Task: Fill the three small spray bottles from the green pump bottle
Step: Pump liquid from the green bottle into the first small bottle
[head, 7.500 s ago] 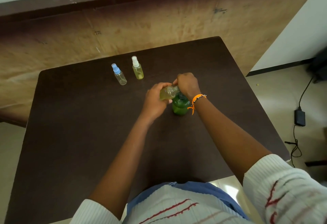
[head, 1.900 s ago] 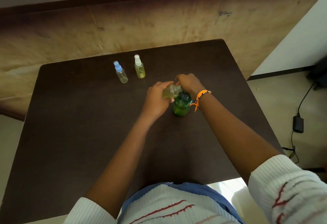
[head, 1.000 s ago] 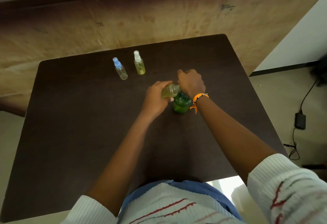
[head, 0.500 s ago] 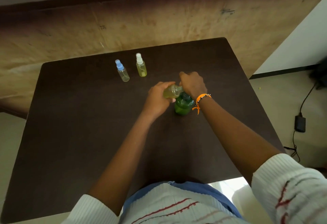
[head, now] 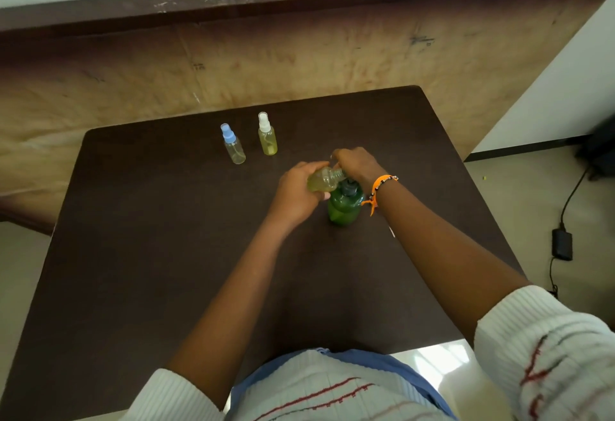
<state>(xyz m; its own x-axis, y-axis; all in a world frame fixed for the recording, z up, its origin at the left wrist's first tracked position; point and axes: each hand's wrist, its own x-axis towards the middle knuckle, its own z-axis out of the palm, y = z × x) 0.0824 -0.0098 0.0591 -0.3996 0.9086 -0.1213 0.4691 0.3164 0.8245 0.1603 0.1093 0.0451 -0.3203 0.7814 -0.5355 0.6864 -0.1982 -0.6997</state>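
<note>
green pump bottle (head: 344, 206) upright on table (head: 166, 254). left hand (head: 299, 192) grips a tilted, yellow-filled spray bottle (head: 321, 182); right hand (head: 357, 164) curled over the pump.

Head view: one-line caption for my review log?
Left hand tilts small bottle at green pump bottle; right hand on pump.
</note>
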